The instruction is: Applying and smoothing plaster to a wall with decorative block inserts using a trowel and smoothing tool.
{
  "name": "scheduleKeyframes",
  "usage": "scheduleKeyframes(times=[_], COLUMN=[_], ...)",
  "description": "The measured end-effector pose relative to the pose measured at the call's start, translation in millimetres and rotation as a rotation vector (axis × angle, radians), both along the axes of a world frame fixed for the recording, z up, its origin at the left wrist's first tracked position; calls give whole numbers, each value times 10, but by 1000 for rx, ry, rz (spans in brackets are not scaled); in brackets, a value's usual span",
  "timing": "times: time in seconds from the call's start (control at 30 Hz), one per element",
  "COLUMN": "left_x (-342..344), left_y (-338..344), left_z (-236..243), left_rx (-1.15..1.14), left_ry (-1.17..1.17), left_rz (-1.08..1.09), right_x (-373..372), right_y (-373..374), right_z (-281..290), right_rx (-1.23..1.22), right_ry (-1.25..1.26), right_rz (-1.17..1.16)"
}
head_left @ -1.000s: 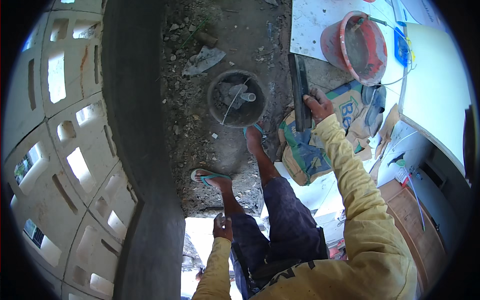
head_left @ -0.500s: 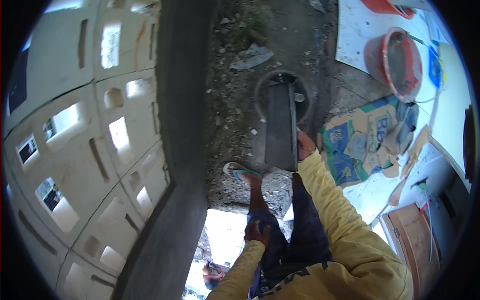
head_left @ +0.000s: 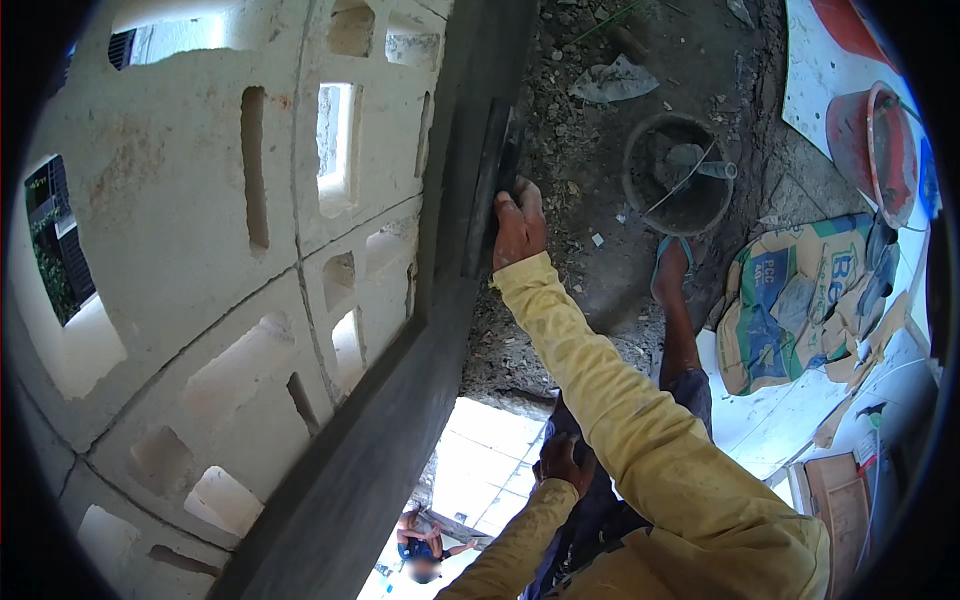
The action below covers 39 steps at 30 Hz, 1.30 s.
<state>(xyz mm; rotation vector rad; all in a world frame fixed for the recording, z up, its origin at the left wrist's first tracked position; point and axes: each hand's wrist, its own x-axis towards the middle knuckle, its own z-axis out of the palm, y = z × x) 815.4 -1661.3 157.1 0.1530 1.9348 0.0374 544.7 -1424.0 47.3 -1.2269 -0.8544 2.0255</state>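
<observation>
My right hand (head_left: 519,222) is wrapped round the grip of a plastering trowel (head_left: 487,190). The long dark blade stands nearly edge-on to me and lies along the smooth grey band of plaster (head_left: 360,445) beside the pierced block wall. Much of the grip is hidden behind my fingers. My left hand (head_left: 563,462) rests on my dark trouser leg, its fingers loosely bent over the cloth with no tool in them. To the right of the trowel, on the ground, stands a round dark tub (head_left: 632,198) with a stick across it and a pale cylindrical piece at its rim.
Pale wall blocks (head_left: 180,330) with cut-out openings fill the left. Rubble and a crumpled scrap (head_left: 615,82) lie on the ground. At right are a cement sack (head_left: 775,310) and a reddish bucket (head_left: 848,140). A person (head_left: 420,545) sits low at the bottom.
My right hand has swung left with the trowel, from over the tub to the grey plaster band, uncovering the tub. My view has shifted left. My left hand stays on my leg.
</observation>
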Motion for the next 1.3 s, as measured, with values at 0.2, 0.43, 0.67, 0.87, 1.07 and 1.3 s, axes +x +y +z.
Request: scheduleKeyframes(times=[0.2, 0.43, 0.67, 0.87, 1.07, 1.3], left_x=[-159, -237, -147, -80, -182, -202], left_y=[-142, -247, -369, -468, -379, -372], left_z=[72, 55, -35, -128, -92, -92], left_rx=[77, 124, 117, 247, 178, 164], left_ry=[10, 43, 44, 80, -50, 7], left_rz=[57, 78, 50, 29, 23, 143], right_x=[-267, -386, -528, -465, -231, -479], right_y=[-146, -243, 1, 435, 94, 70], right_z=[14, 46, -300, -642, -194, -228], right_rx=[91, 234, 144, -96, 91, 137], right_ry=[-119, -279, -355, -502, -234, -317], right_rz=[-27, -29, 19, 137, -2, 53])
